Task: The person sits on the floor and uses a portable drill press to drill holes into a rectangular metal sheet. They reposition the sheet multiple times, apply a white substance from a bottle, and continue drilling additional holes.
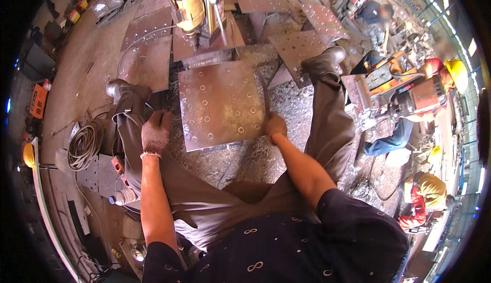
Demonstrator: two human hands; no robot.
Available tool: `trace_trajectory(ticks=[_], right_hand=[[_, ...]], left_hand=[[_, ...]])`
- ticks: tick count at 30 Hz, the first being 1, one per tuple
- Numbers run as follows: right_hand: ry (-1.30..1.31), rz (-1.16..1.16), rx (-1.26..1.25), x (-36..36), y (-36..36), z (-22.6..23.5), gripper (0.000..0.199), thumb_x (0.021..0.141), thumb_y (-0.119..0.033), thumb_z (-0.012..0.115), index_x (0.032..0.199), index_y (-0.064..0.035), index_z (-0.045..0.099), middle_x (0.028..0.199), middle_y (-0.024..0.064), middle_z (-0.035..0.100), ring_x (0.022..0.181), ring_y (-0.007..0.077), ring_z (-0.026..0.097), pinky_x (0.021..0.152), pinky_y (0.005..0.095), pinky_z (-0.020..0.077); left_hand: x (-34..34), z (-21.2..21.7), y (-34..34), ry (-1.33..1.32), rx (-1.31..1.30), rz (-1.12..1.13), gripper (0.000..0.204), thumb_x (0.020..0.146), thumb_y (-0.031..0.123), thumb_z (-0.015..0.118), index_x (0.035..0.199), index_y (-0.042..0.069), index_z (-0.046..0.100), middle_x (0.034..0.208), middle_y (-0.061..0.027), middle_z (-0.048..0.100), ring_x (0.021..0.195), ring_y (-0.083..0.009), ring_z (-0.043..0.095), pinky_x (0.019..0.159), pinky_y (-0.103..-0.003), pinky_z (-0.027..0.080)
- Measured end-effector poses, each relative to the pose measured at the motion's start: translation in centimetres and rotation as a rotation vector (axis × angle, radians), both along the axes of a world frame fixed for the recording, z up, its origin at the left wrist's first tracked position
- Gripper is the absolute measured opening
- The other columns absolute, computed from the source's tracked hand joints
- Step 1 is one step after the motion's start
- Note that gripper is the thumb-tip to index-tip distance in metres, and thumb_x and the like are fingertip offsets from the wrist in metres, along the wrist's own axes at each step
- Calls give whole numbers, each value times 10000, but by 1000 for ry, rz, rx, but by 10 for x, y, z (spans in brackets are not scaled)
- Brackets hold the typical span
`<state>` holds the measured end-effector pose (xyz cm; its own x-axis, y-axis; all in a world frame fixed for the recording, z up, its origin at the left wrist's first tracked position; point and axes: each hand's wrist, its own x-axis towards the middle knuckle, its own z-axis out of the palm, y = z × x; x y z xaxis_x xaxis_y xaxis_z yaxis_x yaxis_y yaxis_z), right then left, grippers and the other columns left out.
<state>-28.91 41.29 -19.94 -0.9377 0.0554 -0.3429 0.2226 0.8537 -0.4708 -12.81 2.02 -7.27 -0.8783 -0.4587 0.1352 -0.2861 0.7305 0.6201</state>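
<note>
A squarish brown steel plate (220, 106) with several ring-shaped marks lies tilted between my spread legs. My right hand (276, 125) is closed on its right edge near the lower corner; the fingertips are hidden behind the edge. My left hand (156, 132), in a knitted glove, is beside my left leg, left of the plate and apart from it. Its fingers are loosely stretched, and I see nothing in them. Just beyond the plate stands a yellow drilling machine (190, 8) on more drilled plates (296, 48).
Metal shavings (289, 114) cover the floor around the plate. At left are a coiled hose (85, 145) and a bottle (124, 197). At right, a person in a yellow helmet (456, 76) is beside another drilling machine (417, 99); other people crouch nearby.
</note>
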Motion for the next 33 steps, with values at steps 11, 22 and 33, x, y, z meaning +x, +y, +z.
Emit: trace_trajectory(ticks=[11,22,33], right_hand=[[287,-186,175,-290,88,-59,472,1007,-412,622,1321,-90,767,1332,245,743,1290,433,695,1074,527,560],[936,2,236,-259,64,-53,516,949,-242,726,1406,-18,640,1315,278,693,1224,497,659,1054,557,528],[-276,-207,-307,-38,16,-83,814,1061,-642,402,1366,43,718,1391,348,681,1362,522,618,1159,521,476]], left_hand=[[-26,-10,19,-244,98,32,372,1059,346,666,1226,26,760,1092,-198,798,1007,-367,787,861,-432,585],[-56,-52,18,-445,135,145,529,1030,445,653,1253,-26,744,1175,-252,781,1106,-391,759,981,-447,550],[-21,-210,49,-460,799,437,741,1046,578,479,1422,-32,669,1454,-249,692,1329,-431,653,1094,-494,478]])
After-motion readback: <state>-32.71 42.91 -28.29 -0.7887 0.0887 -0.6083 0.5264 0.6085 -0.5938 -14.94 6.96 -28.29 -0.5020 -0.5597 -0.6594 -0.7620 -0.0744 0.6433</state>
